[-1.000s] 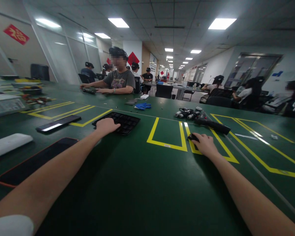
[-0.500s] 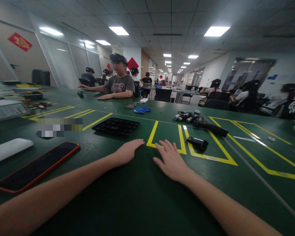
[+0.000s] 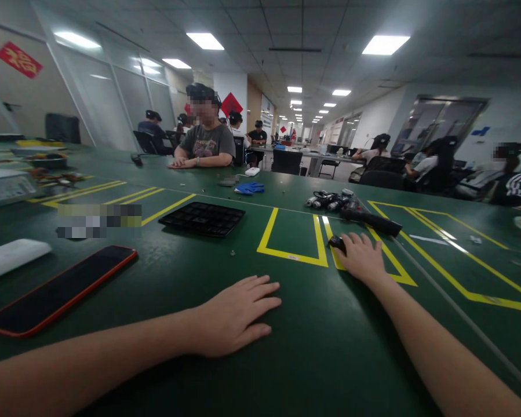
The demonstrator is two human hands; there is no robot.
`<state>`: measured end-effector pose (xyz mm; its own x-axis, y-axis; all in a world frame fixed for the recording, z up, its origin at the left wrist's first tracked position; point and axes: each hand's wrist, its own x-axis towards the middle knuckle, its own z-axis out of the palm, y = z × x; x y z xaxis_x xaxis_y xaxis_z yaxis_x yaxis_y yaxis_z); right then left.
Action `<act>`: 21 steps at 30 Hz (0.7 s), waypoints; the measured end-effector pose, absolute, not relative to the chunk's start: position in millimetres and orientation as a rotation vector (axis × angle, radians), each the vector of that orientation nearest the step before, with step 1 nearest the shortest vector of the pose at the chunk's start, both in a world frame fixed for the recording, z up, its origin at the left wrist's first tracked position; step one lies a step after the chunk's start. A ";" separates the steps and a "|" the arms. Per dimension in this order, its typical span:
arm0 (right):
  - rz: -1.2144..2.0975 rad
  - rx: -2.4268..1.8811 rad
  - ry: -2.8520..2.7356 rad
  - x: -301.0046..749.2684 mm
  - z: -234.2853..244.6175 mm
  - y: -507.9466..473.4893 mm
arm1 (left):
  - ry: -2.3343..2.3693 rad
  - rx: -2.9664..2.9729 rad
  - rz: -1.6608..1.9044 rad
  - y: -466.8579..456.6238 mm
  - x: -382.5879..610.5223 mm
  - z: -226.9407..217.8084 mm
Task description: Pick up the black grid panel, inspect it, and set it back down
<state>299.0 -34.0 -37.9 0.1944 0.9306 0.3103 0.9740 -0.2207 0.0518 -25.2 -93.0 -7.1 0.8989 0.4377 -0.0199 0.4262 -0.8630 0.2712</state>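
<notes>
Black object (image 3: 336, 243), uncovered earlier, lay partly beneath the curved right hand (image 3: 364, 258), its hold unclear; left of that, the left hand (image 3: 232, 315) spread empty fingers.

The right hand (image 3: 363, 258) hides part of the small black object (image 3: 336, 242).
</notes>
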 end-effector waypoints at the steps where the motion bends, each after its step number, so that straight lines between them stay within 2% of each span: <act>1: -0.345 -2.332 -1.856 304.6 -42.2 -32.3 | 0.647 2.794 0.062 -95.0 -24.5 -6.7; 5: -0.198 -2.343 -1.840 309.1 -48.5 -29.4 | 0.771 2.857 0.204 -83.2 -22.5 -7.4; 8: -0.180 -2.331 -1.826 306.7 -46.2 -29.6 | 1.206 2.906 0.283 -56.2 -23.0 -8.0; 10: -0.178 -2.327 -1.816 306.0 -45.1 -30.1 | 1.557 2.838 0.230 -35.4 -25.3 -9.8; 12: -0.175 -2.323 -1.805 306.0 -45.1 -30.5 | 1.719 2.748 0.143 -19.1 -29.0 -13.7; 16: -0.201 -2.326 -1.816 306.7 -47.6 -30.0 | 1.523 2.688 0.234 -4.8 -38.4 -18.7; 18: -0.219 -2.325 -1.822 307.5 -48.9 -29.5 | 1.480 2.505 0.437 2.4 -44.9 -12.0; 21: -0.211 -2.307 -1.813 308.8 -50.1 -29.1 | 1.526 1.890 0.826 26.8 -61.3 10.6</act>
<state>308.8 -29.1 -50.1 0.2378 0.9428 0.2336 0.9713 -0.2282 -0.0677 -61.3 26.8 10.6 0.1591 0.9809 0.1122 0.6301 -0.1884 0.7533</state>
